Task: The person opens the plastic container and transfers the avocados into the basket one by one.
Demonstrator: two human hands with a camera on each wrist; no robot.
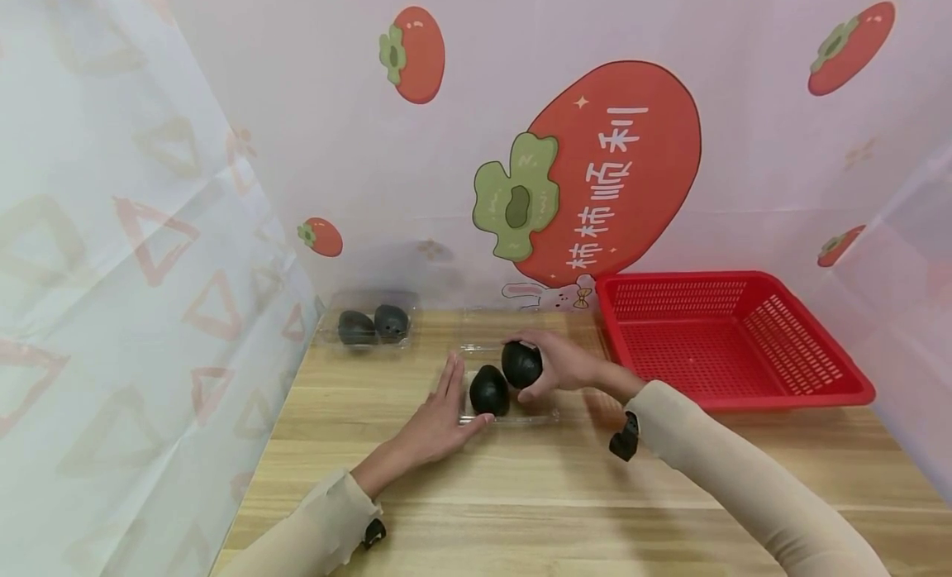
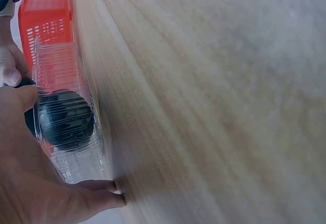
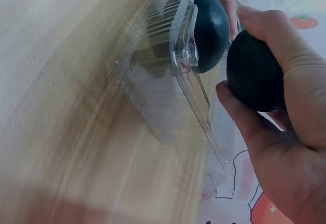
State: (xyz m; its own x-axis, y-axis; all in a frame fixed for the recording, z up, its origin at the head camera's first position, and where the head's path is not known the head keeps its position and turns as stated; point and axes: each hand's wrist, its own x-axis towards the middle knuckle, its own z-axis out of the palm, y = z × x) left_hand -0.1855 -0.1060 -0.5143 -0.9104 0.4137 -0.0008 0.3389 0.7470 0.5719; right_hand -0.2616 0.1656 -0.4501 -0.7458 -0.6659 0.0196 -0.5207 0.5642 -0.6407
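Observation:
In the head view a clear plastic box (image 1: 531,417) lies with its lid folded back on the table. One black egg-shaped object (image 1: 488,391) sits in its left part. My right hand (image 1: 558,364) grips a second black egg-shaped object (image 1: 521,364) between thumb and fingers. The right wrist view shows this held object (image 3: 254,71) raised above the box rim, beside the first. My left hand (image 1: 437,424) rests against the box's left front corner, fingers straight along its side and thumb at the front edge. In the left wrist view, the box wall (image 2: 76,165) touches that hand.
Another clear box (image 1: 405,343), holding two dark egg-shaped objects (image 1: 390,322), stands at the back left. A red perforated basket (image 1: 744,401) sits at the right, beside my right forearm. Printed sheeting (image 1: 357,147) borders the wooden table (image 1: 521,511) at the back and sides.

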